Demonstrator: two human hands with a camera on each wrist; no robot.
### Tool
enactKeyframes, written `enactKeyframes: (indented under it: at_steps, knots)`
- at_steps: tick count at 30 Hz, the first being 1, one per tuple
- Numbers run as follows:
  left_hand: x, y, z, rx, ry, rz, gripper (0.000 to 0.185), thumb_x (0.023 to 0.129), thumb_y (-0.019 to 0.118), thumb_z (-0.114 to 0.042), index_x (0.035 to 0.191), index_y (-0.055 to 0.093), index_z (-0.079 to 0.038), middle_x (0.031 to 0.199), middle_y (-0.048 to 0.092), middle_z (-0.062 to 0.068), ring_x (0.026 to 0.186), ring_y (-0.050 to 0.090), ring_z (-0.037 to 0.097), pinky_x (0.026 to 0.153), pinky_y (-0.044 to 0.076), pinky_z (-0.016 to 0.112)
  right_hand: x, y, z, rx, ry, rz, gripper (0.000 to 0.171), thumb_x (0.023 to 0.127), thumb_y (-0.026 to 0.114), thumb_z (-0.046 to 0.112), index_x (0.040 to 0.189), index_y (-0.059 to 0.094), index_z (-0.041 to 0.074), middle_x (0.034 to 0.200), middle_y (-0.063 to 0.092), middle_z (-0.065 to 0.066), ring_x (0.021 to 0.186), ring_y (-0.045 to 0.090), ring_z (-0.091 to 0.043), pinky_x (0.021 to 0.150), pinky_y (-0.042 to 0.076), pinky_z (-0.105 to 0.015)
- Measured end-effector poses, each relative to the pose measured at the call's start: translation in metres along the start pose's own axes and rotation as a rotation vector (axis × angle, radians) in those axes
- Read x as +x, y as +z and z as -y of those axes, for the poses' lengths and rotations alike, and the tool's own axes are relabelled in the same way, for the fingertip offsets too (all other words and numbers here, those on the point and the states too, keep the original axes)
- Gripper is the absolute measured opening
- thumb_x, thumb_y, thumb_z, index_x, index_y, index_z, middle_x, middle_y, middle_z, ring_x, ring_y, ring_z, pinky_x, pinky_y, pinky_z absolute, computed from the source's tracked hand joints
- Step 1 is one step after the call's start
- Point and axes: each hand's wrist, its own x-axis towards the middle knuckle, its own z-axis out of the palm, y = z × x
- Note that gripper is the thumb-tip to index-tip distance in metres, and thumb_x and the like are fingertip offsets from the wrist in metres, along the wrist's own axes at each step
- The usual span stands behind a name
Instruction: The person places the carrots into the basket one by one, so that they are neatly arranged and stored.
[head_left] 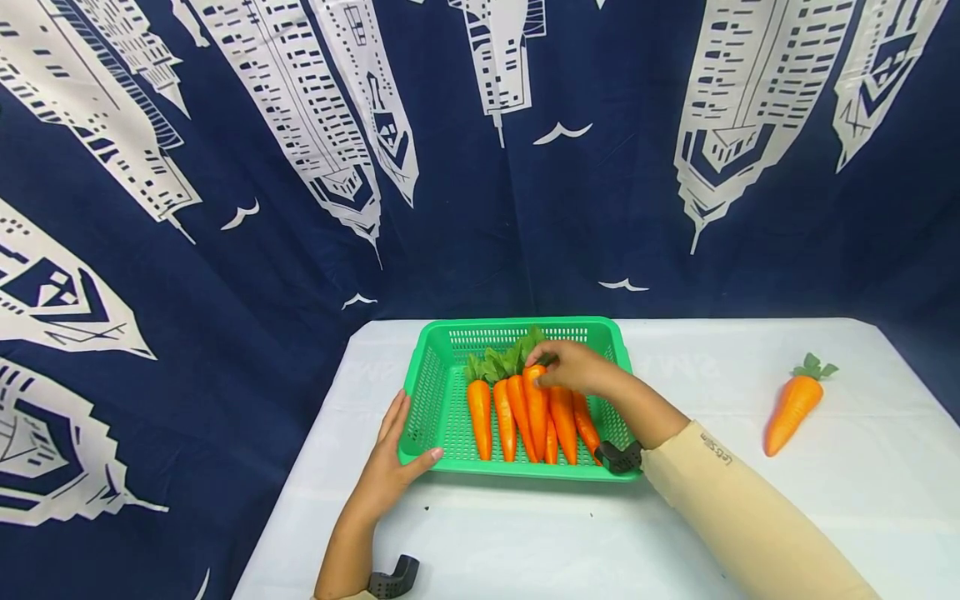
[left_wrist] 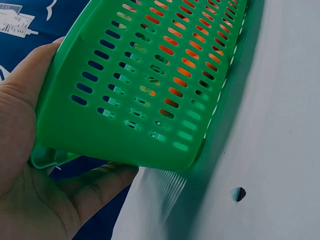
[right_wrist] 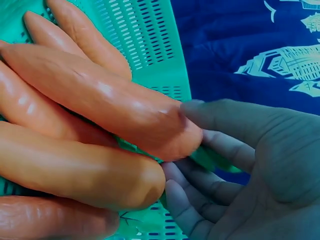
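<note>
A green plastic basket (head_left: 517, 476) holds several orange carrots (head_left: 480, 421) with green leafy tops, lying side by side with their tips toward the front. My right hand (head_left: 573, 367) reaches over the basket and pinches one carrot (head_left: 536, 408) near its leafy end. In the right wrist view, the thumb presses on this carrot (right_wrist: 115, 100), and other fingertips touch or nearly touch the carrot beside it (right_wrist: 85, 170). My left hand (head_left: 386, 467) rests at the basket's front left corner, fingers extended along the left side and thumb on the front rim. The left wrist view shows the slotted wall (left_wrist: 115, 130) close up.
Another carrot (head_left: 793, 412) lies apart on the white-covered table (head_left: 697, 367), to the right of the basket. Behind and left of the table hangs a dark blue cloth (head_left: 465, 242) printed with white buildings and birds. A black band (head_left: 618, 457) sits on my right wrist.
</note>
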Motion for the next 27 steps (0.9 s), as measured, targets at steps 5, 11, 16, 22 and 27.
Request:
enactKeyframes:
  at_steps: [5, 11, 16, 22, 27]
  knots:
    - [0.000, 0.000, 0.000, 0.005, 0.004, 0.002, 0.103, 0.087, 0.079, -0.041, 0.164, 0.014, -0.018, 0.172, 0.003, -0.003, 0.158, 0.007, 0.034, 0.121, 0.015, 0.069, -0.002, -0.001, 0.002, -0.031, 0.011, 0.044, 0.026, 0.091, 0.075, 0.019, 0.116, 0.072, 0.011, 0.115, 0.068, -0.010, 0.097, 0.060, -0.023, 0.081, 0.049, -0.033]
    - [0.000, 0.000, -0.001, 0.006, -0.009, 0.004, 0.104, 0.087, 0.079, -0.042, 0.164, 0.014, -0.019, 0.172, 0.003, -0.007, 0.159, 0.007, 0.032, 0.122, 0.015, 0.068, -0.005, -0.005, 0.001, 0.064, -0.012, 0.005, 0.029, 0.093, 0.071, 0.017, 0.120, 0.069, 0.006, 0.120, 0.068, -0.015, 0.104, 0.064, -0.027, 0.084, 0.053, -0.035]
    - [0.000, 0.000, -0.001, 0.006, -0.016, 0.000, 0.104, 0.086, 0.080, -0.042, 0.164, 0.014, -0.020, 0.171, 0.002, -0.008, 0.159, 0.006, 0.031, 0.122, 0.014, 0.067, -0.011, -0.018, -0.001, 0.165, -0.001, -0.060, 0.037, 0.096, 0.067, 0.019, 0.131, 0.064, 0.007, 0.138, 0.058, -0.021, 0.117, 0.064, -0.035, 0.094, 0.054, -0.046]
    - [0.000, 0.001, -0.001, 0.006, -0.013, 0.002, 0.104, 0.087, 0.079, -0.043, 0.164, 0.013, -0.021, 0.171, 0.002, -0.010, 0.159, 0.006, 0.031, 0.122, 0.014, 0.067, -0.024, -0.042, -0.006, 0.161, 0.018, -0.124, 0.043, 0.099, 0.064, 0.027, 0.139, 0.058, 0.011, 0.145, 0.054, -0.019, 0.123, 0.062, -0.035, 0.099, 0.051, -0.051]
    - [0.000, 0.001, 0.000, 0.016, -0.006, 0.001, 0.104, 0.087, 0.079, -0.043, 0.164, 0.013, -0.020, 0.172, 0.003, -0.005, 0.159, 0.007, 0.031, 0.122, 0.015, 0.067, -0.040, -0.063, -0.013, 0.163, 0.020, -0.199, 0.045, 0.101, 0.062, 0.030, 0.141, 0.055, 0.010, 0.144, 0.055, -0.020, 0.122, 0.061, -0.035, 0.102, 0.050, -0.055]
